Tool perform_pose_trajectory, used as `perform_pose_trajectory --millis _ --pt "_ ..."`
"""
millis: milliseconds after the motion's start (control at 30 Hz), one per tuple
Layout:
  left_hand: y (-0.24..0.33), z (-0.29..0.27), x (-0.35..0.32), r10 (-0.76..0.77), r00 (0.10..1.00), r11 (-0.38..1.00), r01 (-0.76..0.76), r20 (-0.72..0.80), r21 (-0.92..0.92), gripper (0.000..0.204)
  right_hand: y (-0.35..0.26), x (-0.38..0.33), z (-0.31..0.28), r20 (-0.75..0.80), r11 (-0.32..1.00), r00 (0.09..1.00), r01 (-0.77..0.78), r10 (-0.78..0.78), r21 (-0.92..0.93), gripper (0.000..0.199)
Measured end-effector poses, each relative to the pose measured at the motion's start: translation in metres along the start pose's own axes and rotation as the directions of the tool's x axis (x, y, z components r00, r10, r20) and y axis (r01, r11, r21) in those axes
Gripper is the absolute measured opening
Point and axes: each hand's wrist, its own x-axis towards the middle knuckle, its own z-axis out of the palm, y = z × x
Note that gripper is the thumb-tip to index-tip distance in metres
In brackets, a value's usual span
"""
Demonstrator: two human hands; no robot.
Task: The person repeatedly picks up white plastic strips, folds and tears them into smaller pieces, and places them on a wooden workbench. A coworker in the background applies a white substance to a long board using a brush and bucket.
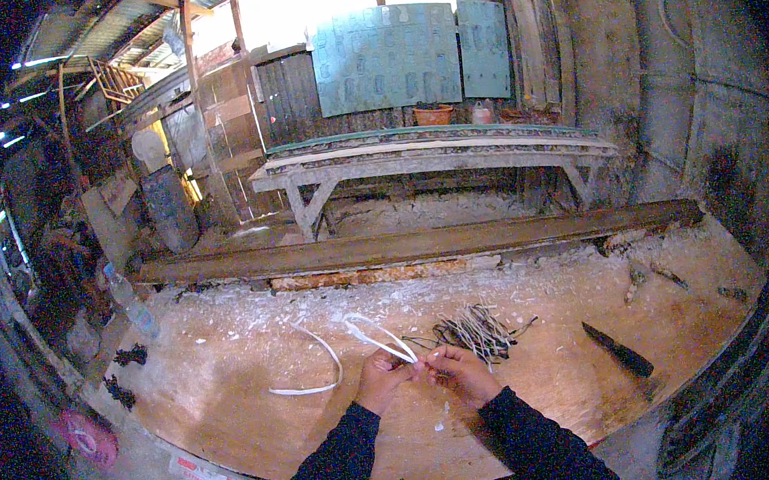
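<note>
My left hand [382, 379] pinches a narrow white strip [408, 352] folded into a long loop, which points away from me toward the upper left. The fingers of my right hand [462, 374] are closed together at the strip's near end, close to the left fingertips; what exactly they grip is too small to make out. A second white strip [338, 366] lies curved on the wooden board to the left of my hands. Just beyond my right hand is a tangled bundle of grey and dark cords [480, 333].
A dark, tapered, knife-like tool [620, 350] lies right on the plywood tabletop [548, 416]. A clear plastic bottle [130, 302] and dark clumps [120, 392] are at the left. Behind stretch a long beam [420, 245] and a wooden bench [432, 161] with an orange pot [434, 114].
</note>
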Motion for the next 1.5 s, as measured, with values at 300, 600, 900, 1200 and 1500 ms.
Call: perform_pose_trajectory --millis 300,600,900,1200,1500 --pt "-0.011 -0.004 0.004 -0.047 0.999 0.996 0.046 -0.014 -0.073 0.016 -0.004 -0.004 0.009 -0.057 0.878 0.934 0.309 -0.352 -0.366 0.005" --pt "-0.017 -0.017 0.007 -0.195 0.968 0.912 0.237 0.156 -0.335 0.028 -0.024 -0.021 0.029 0.557 -0.207 0.490 0.598 -0.670 -0.775 0.016" --pt "-0.018 -0.030 0.007 -0.280 0.931 0.893 0.342 0.235 -0.293 0.028 -0.015 -0.020 0.024 0.474 0.152 0.738 0.603 -0.481 -0.783 0.025" --pt "0.005 -0.012 0.001 -0.227 0.966 0.908 0.255 0.121 -0.332 0.024 -0.018 -0.021 0.027 0.393 0.099 0.672 0.570 -0.627 -0.815 0.017" --pt "0.009 0.004 -0.001 0.099 0.994 0.952 -0.083 -0.039 0.296 0.020 0.004 -0.006 0.012 0.087 0.561 0.795 0.496 -0.600 -0.663 0.006"
